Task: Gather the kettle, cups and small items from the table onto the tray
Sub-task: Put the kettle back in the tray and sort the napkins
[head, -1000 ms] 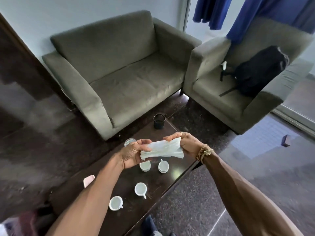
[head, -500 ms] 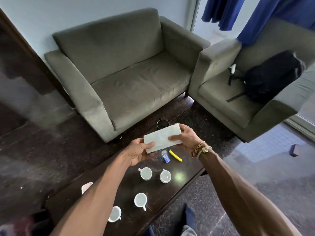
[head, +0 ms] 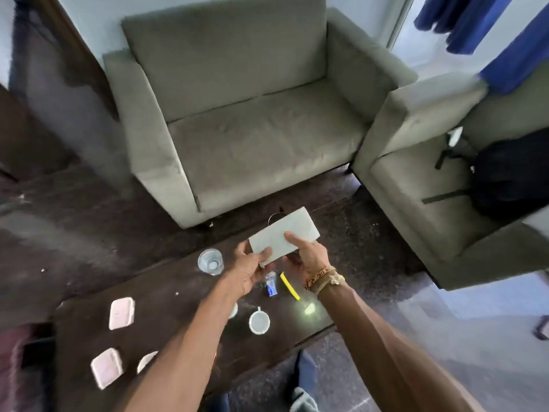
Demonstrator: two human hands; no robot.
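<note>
Both hands hold a folded white cloth [head: 282, 233] above the far end of the dark table [head: 166, 301]. My left hand [head: 248, 267] pinches its near left corner; my right hand [head: 309, 254] grips its near right edge, thumb on top. Under the hands lie a small blue item [head: 271, 288] and a yellow stick [head: 289, 286]. A clear glass [head: 210, 261] stands left of the hands. A white cup [head: 259, 322] sits nearer me; another cup [head: 233, 310] is mostly hidden by my left forearm. A dark round item [head: 274, 217] peeks out behind the cloth.
Three pale pink rectangular pieces [head: 121, 313] [head: 106, 367] [head: 146, 360] lie on the table's near left. A grey sofa [head: 252, 138] stands beyond the table and a grey armchair [head: 416, 173] with a black backpack [head: 511, 176] to the right.
The loose cloth has been folded into a flat rectangle between both hands. The view has tilted, showing the pink pieces and the glass.
</note>
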